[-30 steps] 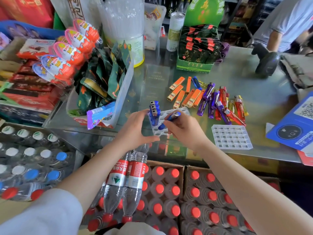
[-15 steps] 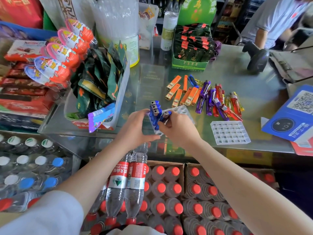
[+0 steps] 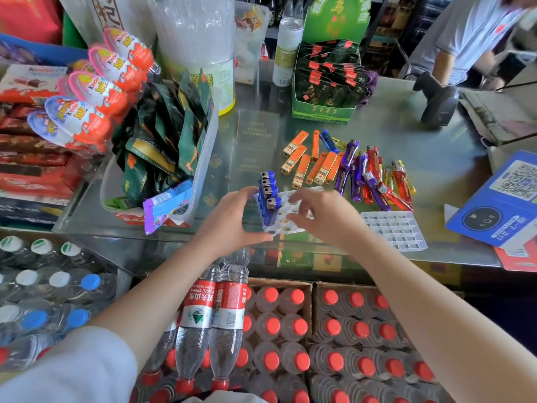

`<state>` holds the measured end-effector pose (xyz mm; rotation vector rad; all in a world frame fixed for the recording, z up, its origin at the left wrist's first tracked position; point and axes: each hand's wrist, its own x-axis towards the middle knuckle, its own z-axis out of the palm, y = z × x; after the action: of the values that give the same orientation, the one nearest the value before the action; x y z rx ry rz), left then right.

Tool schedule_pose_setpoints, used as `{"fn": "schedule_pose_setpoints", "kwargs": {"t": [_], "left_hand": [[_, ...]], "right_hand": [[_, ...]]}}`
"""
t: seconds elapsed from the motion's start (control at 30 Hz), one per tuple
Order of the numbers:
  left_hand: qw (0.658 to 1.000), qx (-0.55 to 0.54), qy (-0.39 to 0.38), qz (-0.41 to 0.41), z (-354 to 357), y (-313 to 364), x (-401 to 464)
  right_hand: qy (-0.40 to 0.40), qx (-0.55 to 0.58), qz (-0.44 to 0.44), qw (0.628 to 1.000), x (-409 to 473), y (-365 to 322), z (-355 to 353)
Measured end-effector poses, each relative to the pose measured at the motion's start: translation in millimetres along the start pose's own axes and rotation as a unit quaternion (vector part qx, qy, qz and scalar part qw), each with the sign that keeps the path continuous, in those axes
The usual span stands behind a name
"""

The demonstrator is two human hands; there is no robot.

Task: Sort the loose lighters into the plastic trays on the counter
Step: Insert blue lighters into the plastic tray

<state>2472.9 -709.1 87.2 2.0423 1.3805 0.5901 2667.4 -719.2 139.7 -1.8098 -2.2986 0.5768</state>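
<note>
A clear plastic tray with round holes lies near the counter's front edge. Several blue lighters stand upright in a row along its left side. My left hand grips the tray's left edge, thumb at the near corner. My right hand hovers over the tray's right side with relaxed fingers and holds nothing. Behind the tray lie loose lighters: orange flat ones, one blue, purple, red and yellow. A second tray with square cells sits empty to the right.
A clear bin of green snack packets and Kinder eggs crowd the left. A green box of sachets and a barcode scanner stand behind. A blue QR card lies right. Water bottles fill boxes below the counter.
My right hand set the blue lighter it held upright into the tray beside the others and let go. My left hand kept hold of the tray.
</note>
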Motion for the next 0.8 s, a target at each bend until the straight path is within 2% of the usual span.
{"fn": "schedule_pose_setpoints", "kwargs": {"t": [0.13,0.23,0.5,0.8], "left_hand": [[1.000,-0.007,-0.023,0.002,1,4,7],[0.999,-0.004,-0.048,0.009,-1,8,13],[0.997,-0.002,-0.076,0.012,-6,11,26],[0.998,-0.016,-0.068,-0.010,-3,6,31]], "right_hand": [[0.146,0.026,0.055,0.987,8,47,-10],[0.184,0.031,0.104,0.977,21,70,-16],[0.210,0.052,0.131,0.967,81,83,-29],[0.145,0.038,0.199,0.969,128,87,-22]]}}
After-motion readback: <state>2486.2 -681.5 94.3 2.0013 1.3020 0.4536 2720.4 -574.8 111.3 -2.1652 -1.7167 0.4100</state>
